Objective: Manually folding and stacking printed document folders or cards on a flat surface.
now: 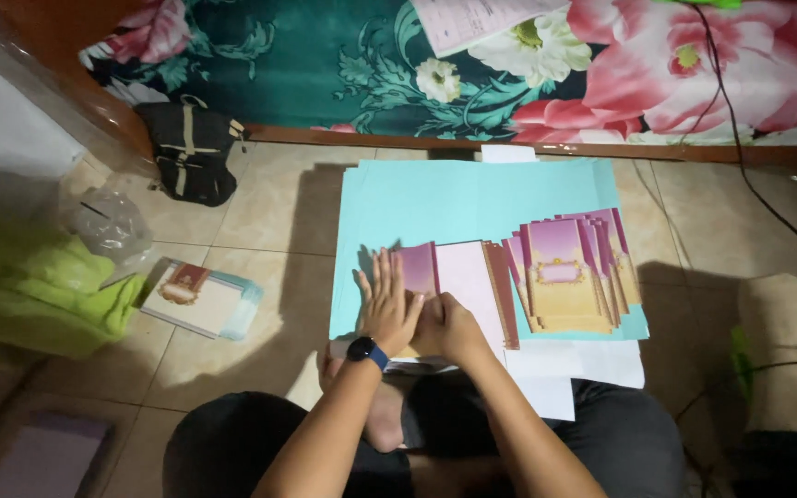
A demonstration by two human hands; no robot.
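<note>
Left hand (387, 304) lies flat, fingers spread, pinning a pink card (458, 281) to the turquoise sheet (472, 198). Right hand (446, 325) curls into a fist beside it, apparently pressing the fold. Finished cards (572, 272) fan out just right, within reach.

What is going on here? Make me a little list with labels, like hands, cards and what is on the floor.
Left hand: flat, fingers spread, pressing on a folded pink and cream card; a dark watch on the wrist.
Right hand: curled, resting on the same card beside the left hand.
Under the card: large turquoise sheets on the tiled floor.
Right of the hands: a fanned stack of finished cards.
Left on the floor: a small pile of cards, a black bag, a green cloth.
Behind: floral fabric.
</note>
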